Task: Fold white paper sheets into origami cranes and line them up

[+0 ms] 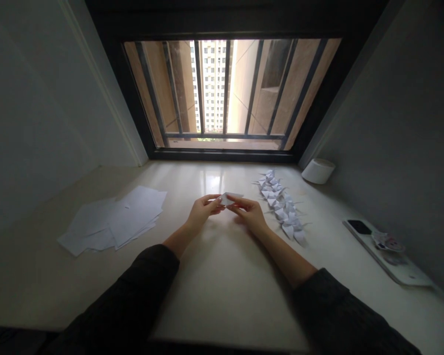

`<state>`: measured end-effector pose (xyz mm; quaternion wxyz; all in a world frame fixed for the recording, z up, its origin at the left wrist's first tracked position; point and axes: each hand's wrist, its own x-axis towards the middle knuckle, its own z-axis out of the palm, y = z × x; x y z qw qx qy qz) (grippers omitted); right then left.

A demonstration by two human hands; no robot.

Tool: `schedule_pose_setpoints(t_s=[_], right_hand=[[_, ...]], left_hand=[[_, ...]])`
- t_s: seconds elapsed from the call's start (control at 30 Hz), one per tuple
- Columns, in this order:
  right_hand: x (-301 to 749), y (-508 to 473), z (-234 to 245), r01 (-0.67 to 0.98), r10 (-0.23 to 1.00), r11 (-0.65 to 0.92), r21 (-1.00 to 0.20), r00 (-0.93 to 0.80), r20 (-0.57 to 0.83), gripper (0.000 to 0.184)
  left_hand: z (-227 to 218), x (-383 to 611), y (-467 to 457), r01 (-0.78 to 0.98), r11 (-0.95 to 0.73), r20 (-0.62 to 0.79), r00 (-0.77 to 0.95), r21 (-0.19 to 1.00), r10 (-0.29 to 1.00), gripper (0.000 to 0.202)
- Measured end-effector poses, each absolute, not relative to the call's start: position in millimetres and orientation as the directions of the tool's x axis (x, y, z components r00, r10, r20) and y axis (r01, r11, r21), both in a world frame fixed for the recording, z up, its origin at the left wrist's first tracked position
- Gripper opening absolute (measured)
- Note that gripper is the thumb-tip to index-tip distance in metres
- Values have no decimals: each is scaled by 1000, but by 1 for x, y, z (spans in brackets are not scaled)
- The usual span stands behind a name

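Note:
A small piece of folded white paper (226, 199) is held between my two hands, above the middle of the pale sill. My left hand (203, 212) pinches its left side. On the other side, the thumb and fingers of my right hand (249, 212) grip the paper. Its exact folds are too small to make out. To the right of my hands stand several folded paper cranes (281, 204) in close rows. Flat sheets of white paper (136, 214) lie in a loose, overlapping pile to the left.
A white roll or cup-like object (318, 171) lies at the back right against the wall. Nearer on the right, a phone (388, 254) with a decorated grip lies on the sill (222, 296). A dark-framed, barred window (222, 157) rises behind.

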<state>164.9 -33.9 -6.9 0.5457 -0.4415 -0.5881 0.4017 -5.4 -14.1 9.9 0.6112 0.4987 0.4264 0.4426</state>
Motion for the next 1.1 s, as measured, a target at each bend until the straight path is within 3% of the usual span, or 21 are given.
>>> schedule_pose_setpoints(t_s=[0.3,0.6,0.83,1.1], right_hand=[[164,-34,-4,99,970,240,-966,19,243,44],[164,-36,-4,43,982,180,-983,50,182,45],[163,-32,-7,-13,953,284,-959,112,281,26],[162,-35,-5,-28,954,291,-956,79,288,25]], left_hand=[[13,-5,-14,-210,195,-149,214,958,965,46],[17,0,-20,-218,47,-23,110,975,994,56],[16,0,-20,-125,-88,108,163,988,981,42],[9,-2,-17,-7,-242,238,191,970,952,29]])
